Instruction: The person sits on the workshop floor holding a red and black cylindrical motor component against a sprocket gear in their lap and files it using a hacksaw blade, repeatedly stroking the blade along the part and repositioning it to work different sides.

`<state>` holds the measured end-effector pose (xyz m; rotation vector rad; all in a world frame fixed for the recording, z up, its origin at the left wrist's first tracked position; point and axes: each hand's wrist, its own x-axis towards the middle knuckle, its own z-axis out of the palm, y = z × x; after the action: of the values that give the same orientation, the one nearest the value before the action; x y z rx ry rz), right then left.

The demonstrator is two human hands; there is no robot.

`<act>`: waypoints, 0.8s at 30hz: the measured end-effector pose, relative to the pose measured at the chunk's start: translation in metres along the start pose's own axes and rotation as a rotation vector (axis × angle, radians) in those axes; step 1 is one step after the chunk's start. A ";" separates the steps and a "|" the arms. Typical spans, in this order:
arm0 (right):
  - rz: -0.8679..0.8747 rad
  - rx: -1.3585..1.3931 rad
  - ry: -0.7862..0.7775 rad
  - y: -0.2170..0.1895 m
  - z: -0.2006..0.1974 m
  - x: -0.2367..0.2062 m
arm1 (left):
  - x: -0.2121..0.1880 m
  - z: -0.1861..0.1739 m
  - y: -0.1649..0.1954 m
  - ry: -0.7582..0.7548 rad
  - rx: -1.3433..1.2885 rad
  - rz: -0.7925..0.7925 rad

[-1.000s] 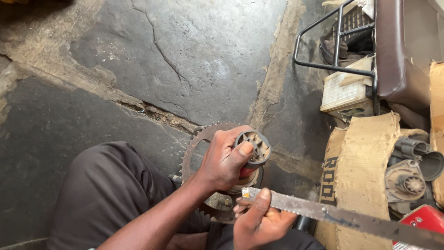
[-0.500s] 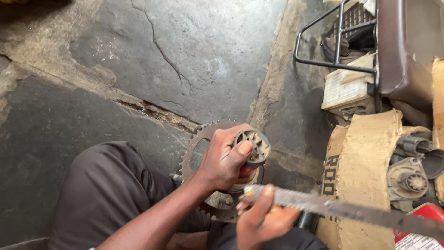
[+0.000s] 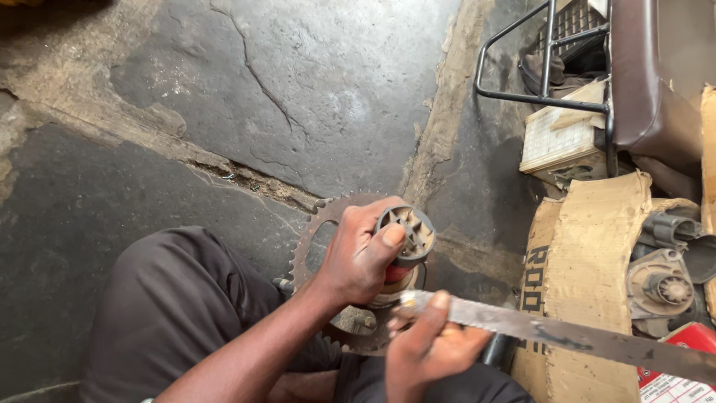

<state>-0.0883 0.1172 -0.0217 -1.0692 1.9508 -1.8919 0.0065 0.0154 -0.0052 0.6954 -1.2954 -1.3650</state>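
My left hand grips a small round metal part with a toothed, ribbed inner face, thumb pressed on its rim. It stands on top of a large rusty chain sprocket that rests against my knee. My right hand holds one end of a long flat metal blade, worn and stained, index finger laid along its top. The blade's near end meets the base of the round part, and its far end runs off to the lower right.
Cracked dark stone floor ahead. At right, brown cardboard, grey engine parts, a red box, a black metal frame and a brown seat. My dark trouser leg fills the lower left.
The blade has shifted slightly along the base of the round part, and my right hand has slid a little with it. My left hand keeps the same grip.
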 end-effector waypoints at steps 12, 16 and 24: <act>-0.025 0.058 0.015 0.003 0.001 -0.002 | -0.001 0.003 -0.001 0.053 0.009 0.042; -0.017 0.038 -0.011 0.003 0.000 -0.002 | -0.007 0.005 0.001 0.099 0.038 0.049; -0.121 0.075 -0.034 0.007 0.002 -0.002 | -0.017 0.011 0.001 0.183 0.026 0.112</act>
<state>-0.0880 0.1166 -0.0290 -1.2145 1.8197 -1.9775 0.0006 0.0351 -0.0063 0.7368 -1.1899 -1.1688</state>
